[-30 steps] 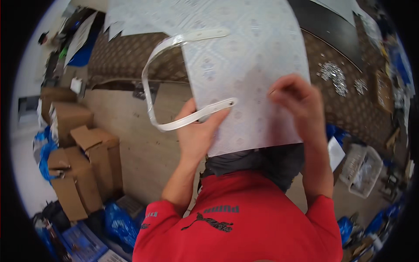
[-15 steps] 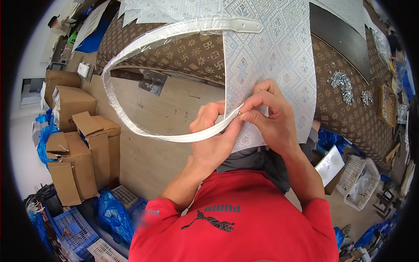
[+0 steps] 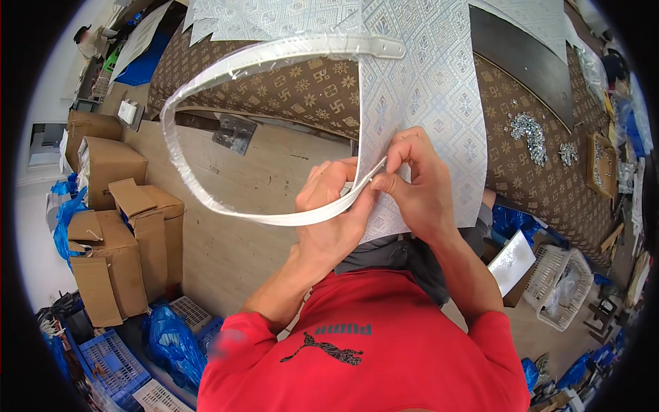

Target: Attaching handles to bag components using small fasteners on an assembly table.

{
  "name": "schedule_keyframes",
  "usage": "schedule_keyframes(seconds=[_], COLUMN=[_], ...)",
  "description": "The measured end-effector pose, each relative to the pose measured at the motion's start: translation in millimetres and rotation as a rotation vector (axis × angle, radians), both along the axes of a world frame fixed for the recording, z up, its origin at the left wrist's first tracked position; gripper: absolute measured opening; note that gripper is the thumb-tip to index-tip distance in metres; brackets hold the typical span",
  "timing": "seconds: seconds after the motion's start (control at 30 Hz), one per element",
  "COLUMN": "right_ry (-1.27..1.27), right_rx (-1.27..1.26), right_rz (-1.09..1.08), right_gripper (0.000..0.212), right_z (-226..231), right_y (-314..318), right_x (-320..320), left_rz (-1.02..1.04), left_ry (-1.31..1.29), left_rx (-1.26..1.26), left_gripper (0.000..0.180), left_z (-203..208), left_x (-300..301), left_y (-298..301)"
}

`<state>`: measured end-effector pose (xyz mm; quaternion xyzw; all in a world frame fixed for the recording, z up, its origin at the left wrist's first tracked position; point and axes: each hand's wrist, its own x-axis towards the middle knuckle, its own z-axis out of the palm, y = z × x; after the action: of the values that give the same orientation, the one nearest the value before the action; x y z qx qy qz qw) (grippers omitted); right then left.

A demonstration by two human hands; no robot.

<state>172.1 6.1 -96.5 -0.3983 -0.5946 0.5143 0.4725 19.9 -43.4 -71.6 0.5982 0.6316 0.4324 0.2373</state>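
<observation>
A white strap (image 3: pixel 288 219), partly sleeved in clear plastic film, forms a large loop between my hands and the table. Its far end, with small holes, lies over a pale patterned sheet (image 3: pixel 439 89) that hangs down toward my lap. The near end is in my left hand (image 3: pixel 324 237), fingers closed round it. Thumb and fingers of my right hand (image 3: pixel 427 196) pinch at that same end. A tiny shiny bit shows by the right thumb; my fingers hide most of it.
A table with brown patterned cloth (image 3: pixel 302 93) carries a dark board (image 3: pixel 525 58), a pile of small shiny metal pieces (image 3: pixel 532 141) and a small wooden tray (image 3: pixel 589 161). Cardboard boxes (image 3: pixel 127 268) stand at left, a white plastic basket (image 3: pixel 582 292) at right. Another person (image 3: pixel 86 45) is far left.
My right fingers have shifted slightly on the strap's near end, which now points up more steeply. The whole view has moved a little; both hands keep their hold.
</observation>
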Motion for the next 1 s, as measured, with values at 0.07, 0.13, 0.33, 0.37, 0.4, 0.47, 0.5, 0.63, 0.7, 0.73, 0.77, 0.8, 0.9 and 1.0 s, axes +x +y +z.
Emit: schedule_keyframes(seconds=[0.07,0.13,0.33,0.37,0.4,0.47,0.5,0.63,0.7,0.73,0.77,0.8,0.9,1.0], right_ry=[-0.044,-0.109,-0.143,-0.145,-0.182,-0.337,-0.457,-0.823,-0.955,-0.986,-1.013,-1.044,-1.009,-1.026], right_rx=[0.072,0.131,0.165,0.192,0.202,0.221,0.232,0.135,0.101,0.113,0.13,0.144,0.168,0.2], right_rz=[-0.013,0.001,0.032,0.06,-0.06,-0.358,-0.545,-0.934,-1.0,-0.986,-0.969,-0.962,-1.024,-1.062], right_gripper=[0.026,0.026,0.019,0.017,0.016,0.014,0.013,0.021,0.023,0.023,0.024,0.024,0.021,0.015], right_z=[3,3,14,17,23,31,32,14,-4,-10,-14,-16,-21,-33], right_y=[1,2,12,17,23,34,39,36,30,25,21,15,26,41], right_x=[0,-2,9,17,38,95,125,264,302,316,326,337,320,295], left_rz=[-0.053,-0.004,0.023,0.026,-0.002,0.046,0.075,-0.221,-0.162,-0.138,-0.156,-0.034,0.035,0.134], left_ry=[0.002,0.094,-0.554,-0.626,-0.634,-0.681,-0.701,-0.436,-0.218,-0.104,-0.102,-0.222,-0.477,-0.759], left_rx=[0.041,0.018,-0.154,-0.226,-0.226,-0.438,-0.54,-0.749,-0.904,-0.976,-0.965,-0.601,-0.233,-0.303], left_gripper=[0.022,0.021,0.037,0.041,0.041,0.039,0.038,0.037,0.037,0.037,0.037,0.036,0.037,0.038], left_z=[-5,-11,-43,-52,-59,-69,-69,-34,-21,-21,-33,-53,-82,-67], left_x=[1,-4,-21,-31,-40,-59,-65,-85,-103,-110,-117,-122,-113,-75], left_y=[3,-2,-5,-3,-2,-6,-9,-18,-11,-5,1,13,55,74])
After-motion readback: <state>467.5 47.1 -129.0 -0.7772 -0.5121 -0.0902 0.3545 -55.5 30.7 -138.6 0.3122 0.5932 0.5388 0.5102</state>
